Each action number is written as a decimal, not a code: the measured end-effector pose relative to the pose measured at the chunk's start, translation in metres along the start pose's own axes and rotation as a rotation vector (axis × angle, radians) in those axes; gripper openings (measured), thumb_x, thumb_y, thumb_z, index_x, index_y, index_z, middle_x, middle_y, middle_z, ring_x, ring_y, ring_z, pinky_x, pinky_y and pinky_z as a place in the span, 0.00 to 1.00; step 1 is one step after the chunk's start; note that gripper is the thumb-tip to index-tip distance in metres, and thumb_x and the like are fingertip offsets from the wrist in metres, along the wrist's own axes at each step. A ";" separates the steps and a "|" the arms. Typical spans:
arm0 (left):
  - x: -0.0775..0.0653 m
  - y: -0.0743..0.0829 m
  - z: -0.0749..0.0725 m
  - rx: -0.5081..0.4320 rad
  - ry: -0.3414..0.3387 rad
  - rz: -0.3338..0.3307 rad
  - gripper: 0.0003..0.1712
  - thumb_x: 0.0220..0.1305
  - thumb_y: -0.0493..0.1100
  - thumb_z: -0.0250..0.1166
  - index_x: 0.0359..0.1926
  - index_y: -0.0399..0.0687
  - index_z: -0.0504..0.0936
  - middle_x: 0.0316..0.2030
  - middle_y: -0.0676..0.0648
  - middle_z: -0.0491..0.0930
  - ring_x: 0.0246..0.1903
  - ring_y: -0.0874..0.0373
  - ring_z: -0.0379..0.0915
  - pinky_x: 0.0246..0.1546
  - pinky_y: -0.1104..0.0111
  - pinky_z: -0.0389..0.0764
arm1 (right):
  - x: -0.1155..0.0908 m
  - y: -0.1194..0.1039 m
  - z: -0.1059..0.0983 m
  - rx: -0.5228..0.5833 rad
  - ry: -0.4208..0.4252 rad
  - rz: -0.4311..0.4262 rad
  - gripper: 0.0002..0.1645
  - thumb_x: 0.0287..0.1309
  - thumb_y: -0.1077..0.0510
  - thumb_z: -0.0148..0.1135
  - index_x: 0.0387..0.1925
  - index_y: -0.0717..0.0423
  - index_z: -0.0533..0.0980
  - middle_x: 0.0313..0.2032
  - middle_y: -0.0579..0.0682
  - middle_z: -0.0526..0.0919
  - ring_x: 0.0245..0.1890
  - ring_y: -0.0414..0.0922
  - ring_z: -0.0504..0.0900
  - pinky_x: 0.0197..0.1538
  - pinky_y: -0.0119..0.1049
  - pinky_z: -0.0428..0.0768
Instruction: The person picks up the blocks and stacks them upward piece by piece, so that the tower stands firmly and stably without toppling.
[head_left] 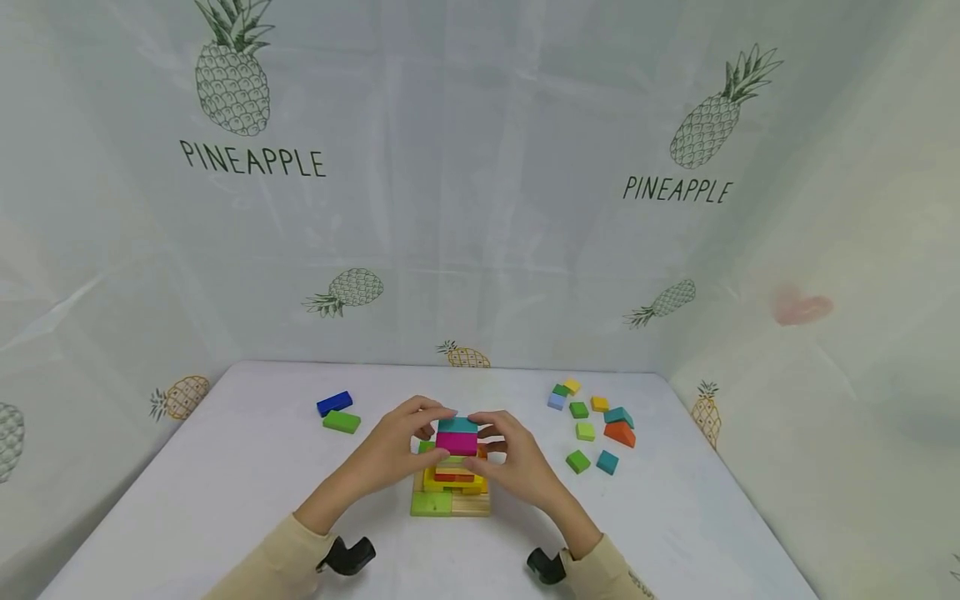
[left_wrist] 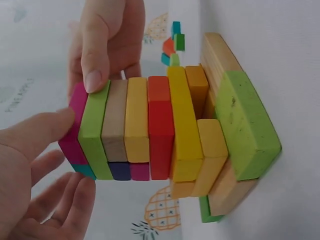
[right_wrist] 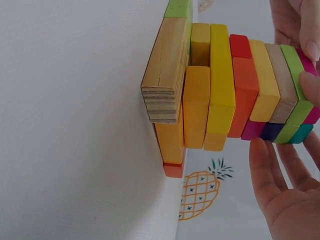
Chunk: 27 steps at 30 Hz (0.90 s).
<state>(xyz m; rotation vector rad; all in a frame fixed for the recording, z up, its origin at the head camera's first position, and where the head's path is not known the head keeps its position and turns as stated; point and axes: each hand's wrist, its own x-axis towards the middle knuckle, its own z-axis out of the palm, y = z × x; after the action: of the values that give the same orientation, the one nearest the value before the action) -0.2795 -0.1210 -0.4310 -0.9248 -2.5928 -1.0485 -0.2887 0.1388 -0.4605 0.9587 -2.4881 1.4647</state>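
Observation:
A stacked tower of coloured wooden blocks stands on a lime green base block [head_left: 432, 503] and bare wood pieces. Near its top, a magenta block [head_left: 457, 443] lies in front of a teal block [head_left: 457, 425]. My left hand [head_left: 395, 446] holds this top layer from the left, thumb on the magenta block, fingers bent behind by the teal one. From the other side my right hand [head_left: 517, 462] grips the upper tower, its thumb against the lime green block [left_wrist: 95, 135] just under the magenta. Red blocks [left_wrist: 161, 135] and a long yellow block [right_wrist: 221, 75] sit lower down.
Loose blocks lie at the right, among them an orange triangular block [head_left: 620, 433], a teal cube [head_left: 607, 462] and a green cube [head_left: 578, 462]. At the left are a blue block [head_left: 334, 403] and a green block [head_left: 342, 422]. A pineapple-print curtain [head_left: 480, 208] hangs behind the white table [head_left: 225, 500].

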 end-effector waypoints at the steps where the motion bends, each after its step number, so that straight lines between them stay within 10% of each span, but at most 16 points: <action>1: 0.000 -0.001 0.001 -0.020 0.000 -0.024 0.36 0.63 0.48 0.80 0.71 0.55 0.79 0.62 0.52 0.78 0.47 0.56 0.82 0.49 0.68 0.87 | 0.000 0.000 0.000 0.000 0.000 0.004 0.36 0.63 0.53 0.78 0.69 0.45 0.73 0.63 0.46 0.78 0.60 0.53 0.82 0.58 0.36 0.86; 9: -0.004 -0.009 0.005 -0.159 -0.014 -0.173 0.40 0.65 0.58 0.76 0.74 0.59 0.75 0.65 0.53 0.79 0.54 0.59 0.81 0.56 0.63 0.86 | 0.000 0.000 0.001 0.026 0.000 0.027 0.35 0.63 0.54 0.78 0.69 0.43 0.74 0.62 0.45 0.78 0.60 0.54 0.81 0.60 0.44 0.86; 27: -0.005 -0.012 0.011 -0.242 0.006 -0.214 0.32 0.67 0.56 0.75 0.69 0.61 0.80 0.62 0.53 0.80 0.51 0.61 0.81 0.58 0.64 0.85 | 0.000 0.002 0.001 0.010 0.001 0.005 0.35 0.64 0.55 0.77 0.70 0.45 0.74 0.62 0.47 0.78 0.59 0.53 0.82 0.59 0.43 0.87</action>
<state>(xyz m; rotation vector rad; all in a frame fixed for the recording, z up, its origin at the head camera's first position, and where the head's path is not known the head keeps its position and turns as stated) -0.2822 -0.1226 -0.4474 -0.6990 -2.6453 -1.4440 -0.2891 0.1385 -0.4628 0.9535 -2.4862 1.4804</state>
